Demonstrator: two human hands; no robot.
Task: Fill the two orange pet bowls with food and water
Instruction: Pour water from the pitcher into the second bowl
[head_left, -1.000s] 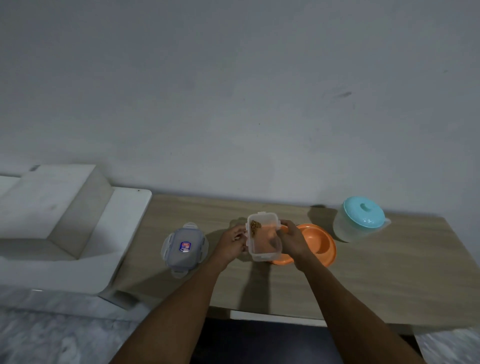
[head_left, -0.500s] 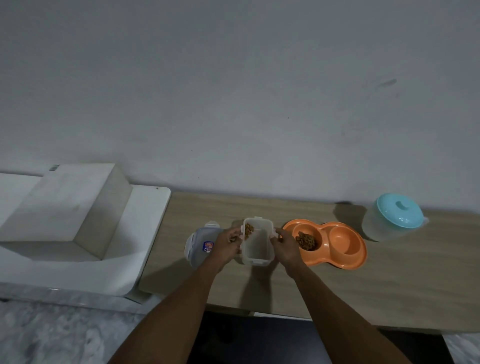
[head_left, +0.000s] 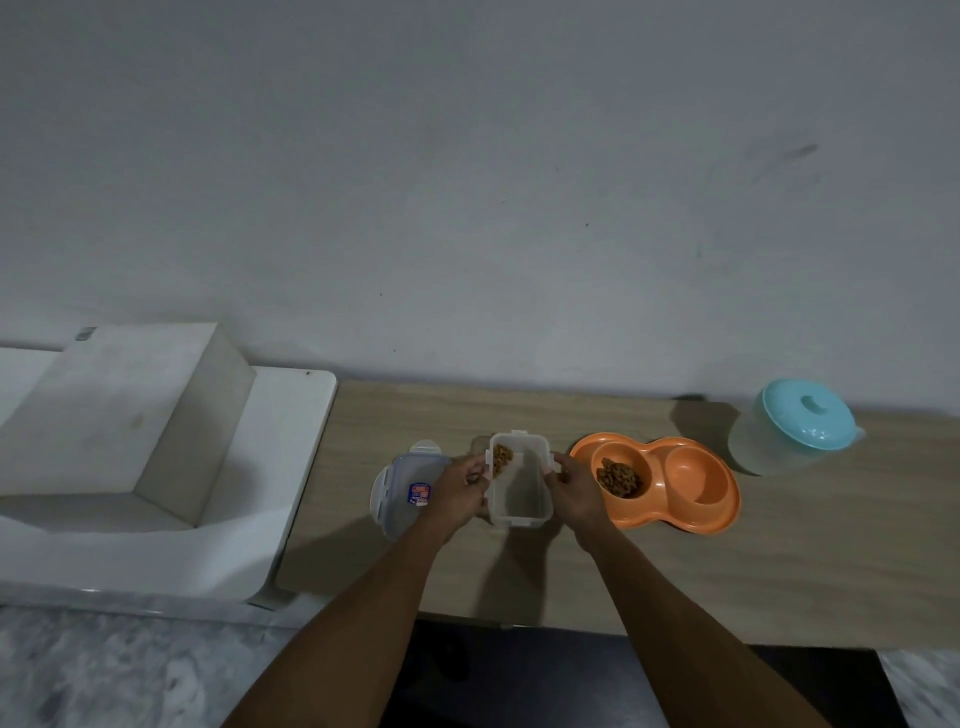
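Orange double bowl (head_left: 670, 512) sits on the wooden table (head_left: 779, 561), just right of our hands, long axis running left-right. Its left well holds a pile of kibble (head_left: 619, 477); the right well (head_left: 693, 475) looks dry and empty. So we judge food done, water not yet.

Clear food container (head_left: 518, 478) is between our hands, open top, long axis pointing away from us, a small clump of kibble at its far-left corner. Left hand (head_left: 460, 491) wraps fingers on its left wall, right hand (head_left: 571, 486) on its right wall; both are clamped on the container. We cannot tell if its base touches the table.

Container lid (head_left: 402, 488), with a blue-red sticker, lies flat just left of the container, partly under our left hand.

Water jug (head_left: 795, 428) with the teal lid stands at the far right by the wall, well apart from both hands and beyond the bowl. Right hand is the nearer one; the reach would go across the bowl, toward the empty well's side. Likely next: put the container down, right hand to the jug. Risk we see: dragging a wrist over the kibble well.

White stepped unit (head_left: 130, 441) at left, not involved.
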